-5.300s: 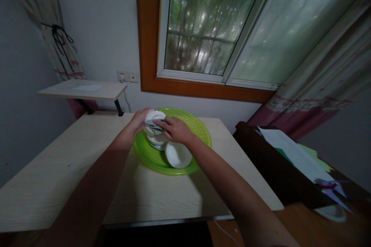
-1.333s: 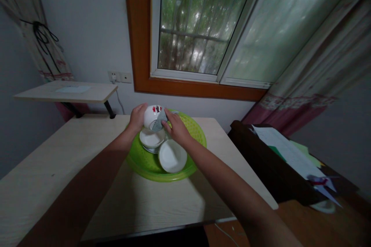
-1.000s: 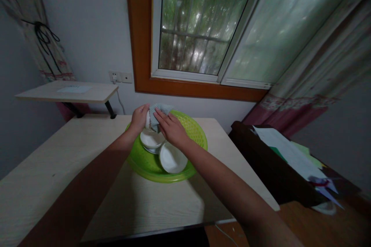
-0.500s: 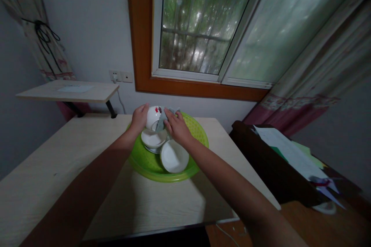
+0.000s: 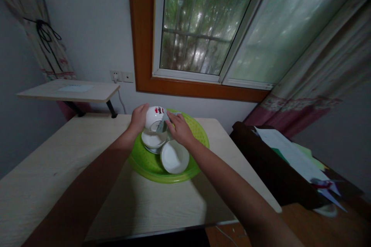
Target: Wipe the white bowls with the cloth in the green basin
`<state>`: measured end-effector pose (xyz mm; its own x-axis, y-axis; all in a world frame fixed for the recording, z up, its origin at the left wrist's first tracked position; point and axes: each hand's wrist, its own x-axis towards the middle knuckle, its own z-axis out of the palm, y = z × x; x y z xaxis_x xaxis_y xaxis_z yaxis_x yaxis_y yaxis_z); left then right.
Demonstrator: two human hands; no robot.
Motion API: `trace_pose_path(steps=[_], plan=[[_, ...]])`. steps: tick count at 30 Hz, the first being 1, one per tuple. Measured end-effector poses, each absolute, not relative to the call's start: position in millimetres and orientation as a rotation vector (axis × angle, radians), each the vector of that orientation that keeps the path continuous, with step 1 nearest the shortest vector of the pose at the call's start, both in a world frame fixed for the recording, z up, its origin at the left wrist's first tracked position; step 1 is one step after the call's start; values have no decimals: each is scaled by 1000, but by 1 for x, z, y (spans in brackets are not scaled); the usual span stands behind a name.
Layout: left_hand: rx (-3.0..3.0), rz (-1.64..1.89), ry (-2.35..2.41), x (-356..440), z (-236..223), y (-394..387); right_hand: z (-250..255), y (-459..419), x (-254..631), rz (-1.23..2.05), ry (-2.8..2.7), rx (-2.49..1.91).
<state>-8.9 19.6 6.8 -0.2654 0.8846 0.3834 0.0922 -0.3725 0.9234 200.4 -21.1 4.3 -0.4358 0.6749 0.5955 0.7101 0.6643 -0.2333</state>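
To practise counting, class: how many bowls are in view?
3: the held bowl, in the left hand; the left bowl, in the basket on a mostly hidden dish; the right bowl, beside it in the basket. More may be hidden.

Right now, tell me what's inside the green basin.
Inside the green basin: a white bowl, and beside it another white bowl on a paler dish that it mostly covers. The right hand and grey cloth hide part.

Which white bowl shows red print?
The bowl held in the left hand; the nearer bowl and farther bowl in the green basin show none.
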Motion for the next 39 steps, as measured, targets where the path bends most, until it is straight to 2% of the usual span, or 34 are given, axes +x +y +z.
trace_pose_path(steps=[13,23,32,39], plan=[[1526,1618,1244,-5,2,18,16,-41,189,-233,-2345,-924],[1497,1652,1300,-7,9,13,6,-21,202,-69,-2171,-1058],[1601,1558,1297,-3,4,16,15,-38,192,-220,-2343,-945],[1497,1578,1267,-3,7,16,14,-32,195,-175,-2285,-1005]])
